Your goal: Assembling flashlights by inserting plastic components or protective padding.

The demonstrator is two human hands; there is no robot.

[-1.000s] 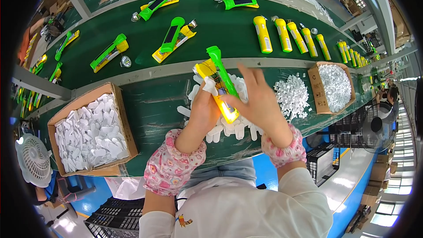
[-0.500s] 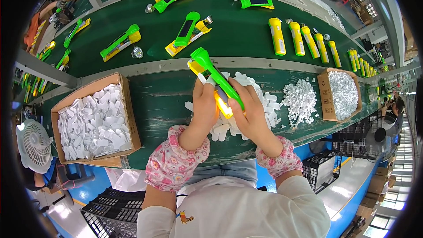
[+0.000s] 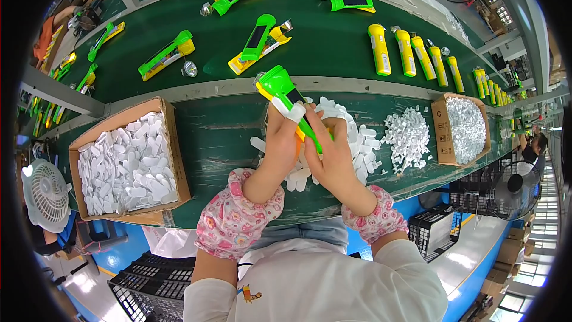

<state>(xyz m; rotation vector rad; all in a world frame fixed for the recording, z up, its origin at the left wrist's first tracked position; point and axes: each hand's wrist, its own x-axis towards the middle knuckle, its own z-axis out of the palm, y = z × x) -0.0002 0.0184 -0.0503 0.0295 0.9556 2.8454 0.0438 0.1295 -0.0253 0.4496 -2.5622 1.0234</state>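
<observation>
A green and yellow flashlight (image 3: 277, 81) is held between both hands over the table, its wide head pointing away from me. My left hand (image 3: 279, 146) is closed around its left side; a white oval piece (image 3: 294, 111) lies at these fingertips, across the green shell. My right hand (image 3: 335, 158) grips the narrow tail from the right, fingers on top of the green half. Much of the yellow half is hidden by the hands. Beneath them spreads a pile of white oval pieces (image 3: 364, 148).
Left stands a carton (image 3: 183, 170) of white oval pieces. To the right are a heap of small white bits (image 3: 407, 140) and a carton (image 3: 442, 134) of clear bits. Beyond a metal rail, a green belt (image 3: 333, 42) carries opened flashlights (image 3: 257, 39) and several yellow ones (image 3: 379, 50).
The flashlight's halves look closer together, and less yellow shows. My right fingers have moved onto the green top. The white piece now lies across the shell. Flashlights on the belt have shifted slightly right.
</observation>
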